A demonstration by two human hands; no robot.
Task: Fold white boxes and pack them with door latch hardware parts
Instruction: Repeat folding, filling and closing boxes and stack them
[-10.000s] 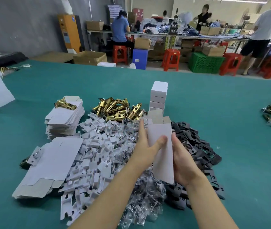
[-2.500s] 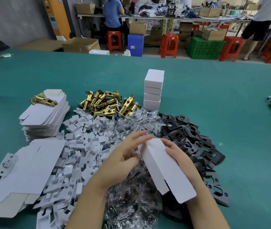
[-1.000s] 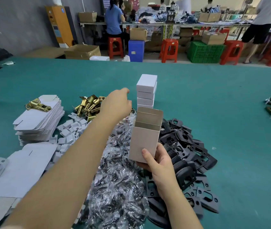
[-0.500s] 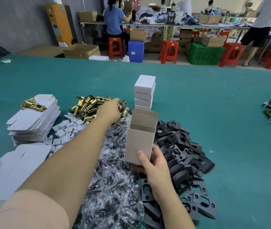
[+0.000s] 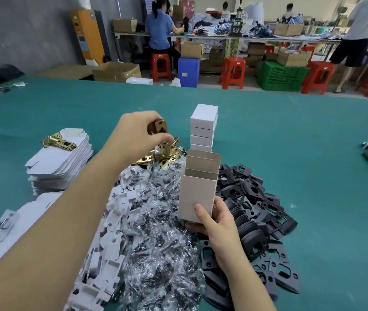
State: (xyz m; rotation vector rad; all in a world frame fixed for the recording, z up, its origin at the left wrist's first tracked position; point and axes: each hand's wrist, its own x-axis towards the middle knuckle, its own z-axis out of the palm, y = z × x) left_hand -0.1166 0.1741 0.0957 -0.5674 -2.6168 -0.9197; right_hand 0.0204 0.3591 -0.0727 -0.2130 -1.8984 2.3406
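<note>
White box point(image 5: 197, 189) upright, mouth open, gripped by right hand point(image 5: 218, 223); left hand point(image 5: 137, 136) pinches brass latch point(image 5: 157, 127) — lower it end-first, box steady.

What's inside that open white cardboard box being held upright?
The open white cardboard box, held in the right hand, shows only bare inner walls and flaps near its mouth. Its bottom is hidden by the front wall, so contents there cannot be seen.
</note>
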